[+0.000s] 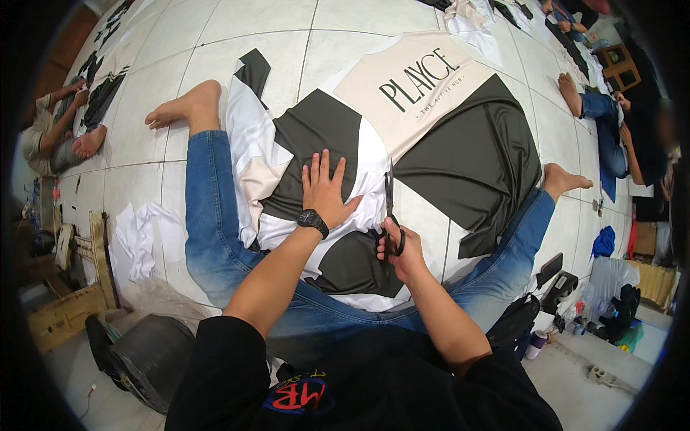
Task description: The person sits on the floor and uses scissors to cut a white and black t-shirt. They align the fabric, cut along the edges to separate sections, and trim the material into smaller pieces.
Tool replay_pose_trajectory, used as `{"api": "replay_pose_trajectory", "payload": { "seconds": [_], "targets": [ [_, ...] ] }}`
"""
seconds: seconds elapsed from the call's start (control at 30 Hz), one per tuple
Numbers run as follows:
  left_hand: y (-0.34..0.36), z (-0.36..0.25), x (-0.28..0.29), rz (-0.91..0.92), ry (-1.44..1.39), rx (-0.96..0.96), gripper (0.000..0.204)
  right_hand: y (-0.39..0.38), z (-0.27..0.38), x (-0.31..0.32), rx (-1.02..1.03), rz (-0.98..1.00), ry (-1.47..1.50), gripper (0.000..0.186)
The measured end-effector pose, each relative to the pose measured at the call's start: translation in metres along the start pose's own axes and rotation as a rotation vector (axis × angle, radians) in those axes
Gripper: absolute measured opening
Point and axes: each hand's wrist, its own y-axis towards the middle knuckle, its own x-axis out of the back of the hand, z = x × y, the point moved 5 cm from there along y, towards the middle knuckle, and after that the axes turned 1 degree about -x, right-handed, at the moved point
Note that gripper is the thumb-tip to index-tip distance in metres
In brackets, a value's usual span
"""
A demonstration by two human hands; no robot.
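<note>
My left hand [329, 195] lies flat with spread fingers on dark grey and white printed fabric [320, 129], pressing it to the floor between my legs. In my right hand [404, 255] is a pair of black-handled scissors [389, 188], its blades pointing away from me along the white edge of that fabric. Whether the blades are apart is hard to tell. Just right of the blades spreads a dark grey piece of cloth [478, 169], joined to a beige panel [417, 68] with dark lettering. More dark cloth [356, 266] lies below my hands.
White cloth [147, 233] lies on the tiled floor [251, 25] to my left, near a dark round bundle [154, 352]. Other people sit at the far left [54, 133] and far right [632, 133]. A backpack [514, 320] and a cup [536, 345] stand at lower right.
</note>
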Motion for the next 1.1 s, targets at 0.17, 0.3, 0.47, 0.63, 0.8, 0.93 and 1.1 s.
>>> {"api": "replay_pose_trajectory", "payload": {
  "seconds": [0.17,0.3,0.47,0.63,0.8,0.93,1.1],
  "targets": [
    [-0.003,0.002,-0.003,-0.025,-0.021,0.011,0.093,0.002,0.004,-0.007,0.044,-0.054,-0.032,0.05],
    [-0.004,0.002,-0.003,-0.028,-0.02,0.027,0.094,0.004,0.005,-0.008,0.078,-0.09,-0.054,0.047],
    [-0.004,0.002,-0.003,-0.025,-0.018,0.033,0.094,0.006,0.005,-0.008,0.099,-0.113,-0.063,0.043],
    [-0.004,0.002,-0.002,-0.035,-0.025,0.034,0.095,0.006,0.004,-0.009,0.09,-0.106,-0.069,0.045],
    [-0.006,0.002,0.001,-0.064,-0.008,0.01,0.094,0.014,0.012,-0.008,0.065,-0.086,-0.079,0.052],
    [-0.005,0.001,0.003,-0.072,-0.006,0.003,0.094,0.02,0.021,-0.006,0.079,-0.097,-0.146,0.053],
    [-0.006,0.002,0.002,-0.092,-0.009,-0.002,0.095,0.026,0.02,-0.003,0.075,-0.093,-0.209,0.053]
  ]
}}
